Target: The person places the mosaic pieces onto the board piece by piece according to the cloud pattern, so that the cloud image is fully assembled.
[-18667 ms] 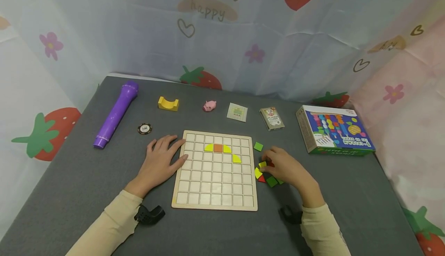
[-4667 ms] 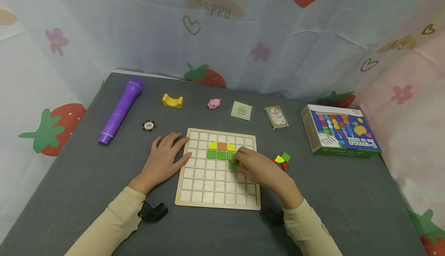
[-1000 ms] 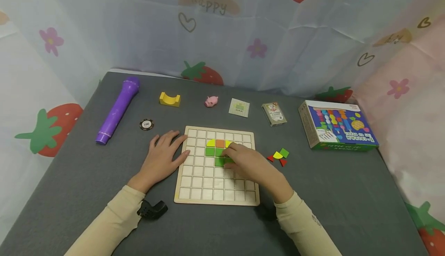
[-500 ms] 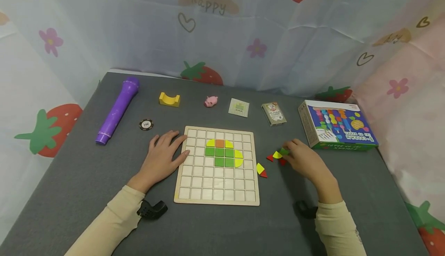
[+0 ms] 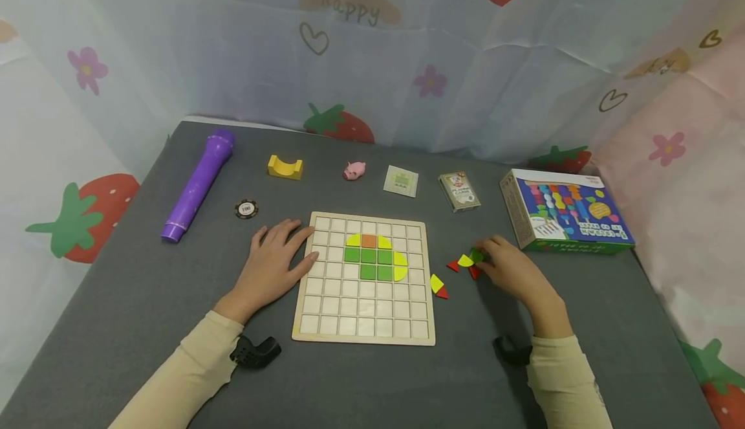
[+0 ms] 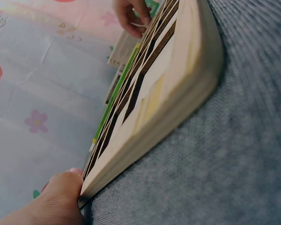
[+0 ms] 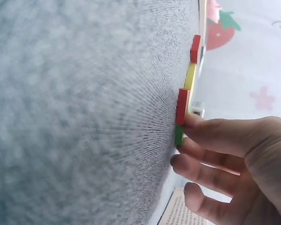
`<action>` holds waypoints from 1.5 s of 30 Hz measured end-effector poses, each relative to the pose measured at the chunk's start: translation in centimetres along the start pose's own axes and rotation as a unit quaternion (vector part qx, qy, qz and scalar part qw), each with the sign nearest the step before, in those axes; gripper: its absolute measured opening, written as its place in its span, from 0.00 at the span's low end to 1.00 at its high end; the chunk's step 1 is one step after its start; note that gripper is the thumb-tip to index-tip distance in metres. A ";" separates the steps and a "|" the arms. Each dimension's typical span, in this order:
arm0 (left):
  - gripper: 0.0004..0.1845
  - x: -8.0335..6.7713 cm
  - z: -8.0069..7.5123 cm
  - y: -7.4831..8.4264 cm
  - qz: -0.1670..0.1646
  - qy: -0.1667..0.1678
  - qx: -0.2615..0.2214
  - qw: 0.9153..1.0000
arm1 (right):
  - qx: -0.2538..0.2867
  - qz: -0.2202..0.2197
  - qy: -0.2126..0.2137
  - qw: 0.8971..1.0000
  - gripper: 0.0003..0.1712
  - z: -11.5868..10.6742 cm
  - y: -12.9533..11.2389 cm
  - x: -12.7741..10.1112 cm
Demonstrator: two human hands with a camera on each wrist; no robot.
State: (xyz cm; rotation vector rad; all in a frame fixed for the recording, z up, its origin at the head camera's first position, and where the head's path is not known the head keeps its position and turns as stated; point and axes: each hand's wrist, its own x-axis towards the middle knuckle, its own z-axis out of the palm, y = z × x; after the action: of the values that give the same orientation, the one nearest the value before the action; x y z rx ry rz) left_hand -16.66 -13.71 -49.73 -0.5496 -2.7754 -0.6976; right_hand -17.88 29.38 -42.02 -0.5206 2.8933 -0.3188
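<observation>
A wooden grid board [image 5: 348, 307] lies before me. On it an orange square [image 5: 368, 241] sits between two yellow quarter-round tiles, above several green square tiles [image 5: 368, 256] in two rows. Yellow quarter-rounds [image 5: 400, 266] border the green at the right. My left hand [image 5: 269, 272] rests with spread fingers at the board's left edge, its thumb against the rim in the left wrist view. Right of the board, my right hand [image 5: 513, 270] pinches a green square tile [image 7: 179, 135] between thumb and fingers, close over the table. Red triangles [image 7: 182, 105] and a yellow quarter-round [image 5: 465, 261] lie beside it.
Another yellow tile [image 5: 436, 283] and red triangle [image 5: 442, 293] lie against the board's right edge. Behind stand a purple microphone [image 5: 199, 184], poker chip [image 5: 246, 209], yellow block [image 5: 285, 168], pink pig [image 5: 354, 171], pattern card [image 5: 401, 181], playing-card box [image 5: 459, 191] and game box [image 5: 570, 209].
Green tiles and another yellow quarter-round have joined the pattern on the board. In the last second my right hand has gone from the board rightward to the loose tiles. The left hand stays.
</observation>
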 end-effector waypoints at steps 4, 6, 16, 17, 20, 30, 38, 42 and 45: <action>0.29 0.1 0.0 0.1 -0.001 0.000 0.000 1.000 | 0.011 0.002 -0.008 1.000 0.18 -0.4 0.2 0.1; 0.29 0.1 0.0 0.1 -0.002 -0.001 0.001 1.000 | 0.013 0.003 -0.006 1.000 0.18 -0.7 0.2 0.2; 0.29 -0.1 0.0 0.1 -0.008 -0.008 0.000 1.000 | 0.028 -0.055 -0.010 0.998 0.20 -2.4 -6.7 2.7; 0.29 -0.1 0.0 0.1 -0.009 -0.008 0.000 1.000 | 0.025 -0.068 -0.009 0.997 0.20 -2.5 -7.7 3.0; 0.29 -0.2 0.0 0.1 -0.010 -0.009 -0.001 1.000 | 0.013 -0.117 -0.002 0.993 0.18 -2.0 -10.2 4.0; 0.29 -0.1 -0.1 0.1 -0.004 -0.011 -0.001 1.000 | -0.012 -0.204 -0.042 0.978 0.17 0.5 -15.5 6.5; 0.29 0.0 -0.2 0.1 -0.004 -0.008 0.004 1.000 | -0.050 -0.217 -0.059 0.973 0.17 1.9 -16.6 6.7; 0.29 -0.1 -0.3 0.2 -0.003 -0.006 0.004 1.000 | -0.057 -0.242 -0.048 0.967 0.16 2.3 -17.0 6.6; 0.29 -0.1 -0.3 0.2 -0.005 -0.007 0.002 1.000 | -0.069 -0.256 -0.035 0.964 0.15 2.6 -17.3 6.6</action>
State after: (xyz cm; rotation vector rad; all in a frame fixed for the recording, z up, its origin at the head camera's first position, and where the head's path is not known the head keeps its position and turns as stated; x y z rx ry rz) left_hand -16.48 -13.73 -49.41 -0.5428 -2.7936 -0.6914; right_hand -17.81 10.71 -41.25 -1.2790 2.6799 -0.1607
